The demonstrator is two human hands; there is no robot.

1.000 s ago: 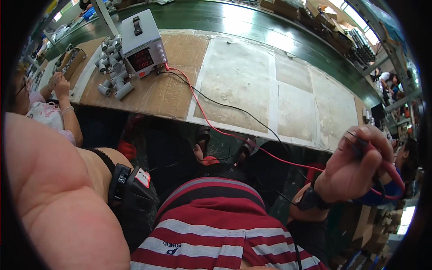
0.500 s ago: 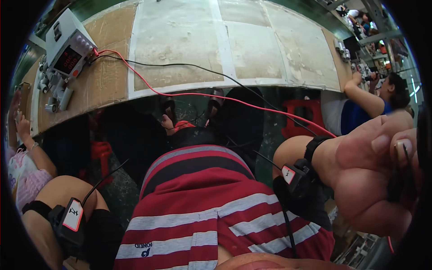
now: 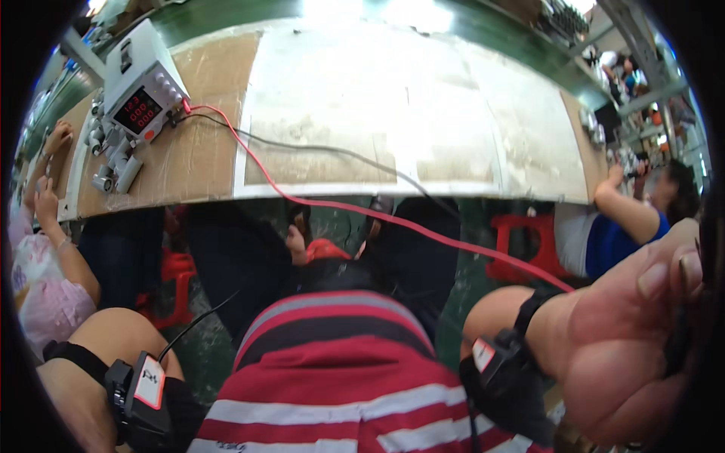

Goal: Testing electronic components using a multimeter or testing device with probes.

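Fingers (image 3: 652, 280) of the right hand (image 3: 615, 340) are closed around a dark, half-hidden item (image 3: 677, 340) at the frame's right edge. A red cable (image 3: 332, 204) runs from the power supply (image 3: 140, 79), upper left, toward this hand.

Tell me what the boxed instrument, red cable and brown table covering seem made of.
Boxed instrument: probably painted sheet metal, pale grey, judging by flat faces and crisp edges; plastic is possible.
Red cable: likely smooth rubber or plastic insulation, as it bends in loose curves.
Brown table covering: looks like cardboard, tan and papery, with faint creases.
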